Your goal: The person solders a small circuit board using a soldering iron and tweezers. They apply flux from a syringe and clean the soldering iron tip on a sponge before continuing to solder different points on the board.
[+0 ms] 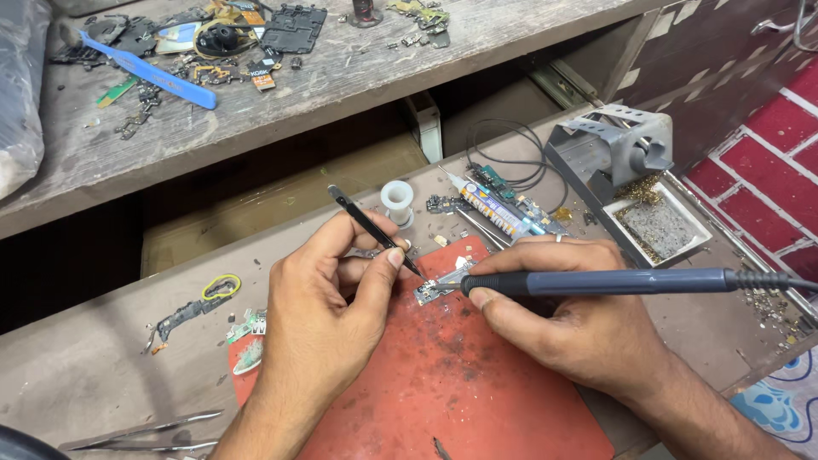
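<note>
Left hand [332,298] pinches thin black tweezers [372,228] and right hand [562,315] is wrapped around a grey soldering iron [596,282]; both tips meet at a tiny circuit board [432,290] lying on the red mat [460,383] on the counter [102,358]. That little board looks light, stiff and easy to break, so it is best held by its edges. Farther back sits a white solder spool [397,201].

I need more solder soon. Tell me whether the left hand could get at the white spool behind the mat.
Probably yes. The left hand sits just in front of the white spool with nothing between them, but it holds black tweezers, which would need setting down first.
</note>
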